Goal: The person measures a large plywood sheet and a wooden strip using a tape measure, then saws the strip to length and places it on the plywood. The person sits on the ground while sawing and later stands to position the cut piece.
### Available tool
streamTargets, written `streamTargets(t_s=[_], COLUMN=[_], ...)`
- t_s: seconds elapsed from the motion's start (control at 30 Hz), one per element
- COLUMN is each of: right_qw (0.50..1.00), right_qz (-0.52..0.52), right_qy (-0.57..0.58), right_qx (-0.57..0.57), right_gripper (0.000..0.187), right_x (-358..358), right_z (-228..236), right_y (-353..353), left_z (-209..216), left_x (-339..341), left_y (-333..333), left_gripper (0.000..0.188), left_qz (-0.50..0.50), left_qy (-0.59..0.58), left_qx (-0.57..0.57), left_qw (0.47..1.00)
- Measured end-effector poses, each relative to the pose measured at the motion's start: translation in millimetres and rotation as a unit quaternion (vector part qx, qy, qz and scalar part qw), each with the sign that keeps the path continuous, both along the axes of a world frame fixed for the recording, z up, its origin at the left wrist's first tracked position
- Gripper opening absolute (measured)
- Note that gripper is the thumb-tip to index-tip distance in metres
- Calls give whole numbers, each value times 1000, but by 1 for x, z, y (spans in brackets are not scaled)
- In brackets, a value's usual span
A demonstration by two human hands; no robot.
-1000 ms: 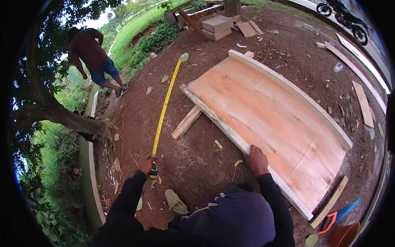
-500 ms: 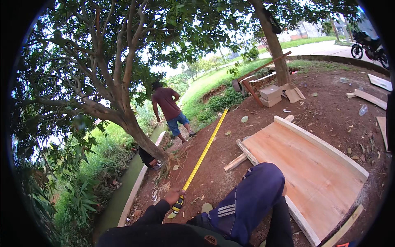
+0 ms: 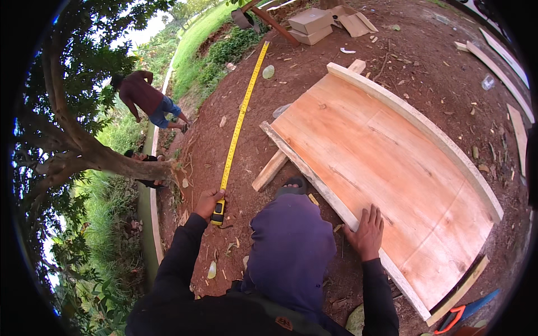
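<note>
My left hand [image 3: 208,201] holds the yellow-and-black case of a tape measure [image 3: 218,212] down on the red dirt. Its yellow tape [image 3: 240,117] runs out straight away from me across the ground. My right hand [image 3: 365,231] rests flat, fingers spread, on the near edge of a large framed plywood panel [image 3: 386,168] lying on the ground. My bent knee in dark purple trousers [image 3: 291,246] is between my two arms, with a sandalled foot [image 3: 291,185] beside the panel's edge.
A short timber piece [image 3: 270,169] sticks out from under the panel. A person in a maroon shirt [image 3: 147,101] bends over by a tree trunk [image 3: 112,159] at the left. Cardboard boxes [image 3: 311,25] and loose planks [image 3: 518,129] lie further off. A saw [image 3: 465,313] lies at lower right.
The view swung up toward the tree and back down. My right hand is again on the panel's near edge. My left hand still holds the tape case on the ground.
</note>
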State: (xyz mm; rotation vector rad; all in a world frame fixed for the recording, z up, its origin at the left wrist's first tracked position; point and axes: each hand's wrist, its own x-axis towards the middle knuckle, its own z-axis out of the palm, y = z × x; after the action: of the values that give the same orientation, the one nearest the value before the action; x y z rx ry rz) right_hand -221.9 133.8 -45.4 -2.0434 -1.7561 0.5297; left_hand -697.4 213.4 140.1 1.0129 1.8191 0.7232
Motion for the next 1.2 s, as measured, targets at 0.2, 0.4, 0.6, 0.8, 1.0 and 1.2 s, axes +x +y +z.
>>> streamTargets(t_s=[0.2, 0.4, 0.6, 0.8, 1.0, 1.2], right_qw=[992, 980, 977, 980, 975, 960], right_qz=[-29, 33, 41, 15, 14, -1], right_qy=[-75, -116, -125, -118, -100, -84], right_qx=[-97, -157, -168, -161, -196, -269], right_gripper=[95, 87, 83, 73, 78, 85], right_x=[11, 11, 15, 9, 1, -2], right_z=[6, 3, 2, 1, 18, 33], right_y=[4, 0, 24, 17, 33, 41], left_z=[-115, -154, -166, -163, -159, -154], left_x=[-7, -27, -57, -81, -85, -76], left_y=[191, 307, 340, 341, 345, 346], left_gripper=[27, 27, 27, 27, 27, 27], left_qz=[-48, -127, -179, -224, -286, -271], left_qy=[-60, -39, -69, -46, -68, -75], left_qx=[-50, -71, -118, -179, -192, -207], left_qw=[996, 989, 974, 957, 936, 937])
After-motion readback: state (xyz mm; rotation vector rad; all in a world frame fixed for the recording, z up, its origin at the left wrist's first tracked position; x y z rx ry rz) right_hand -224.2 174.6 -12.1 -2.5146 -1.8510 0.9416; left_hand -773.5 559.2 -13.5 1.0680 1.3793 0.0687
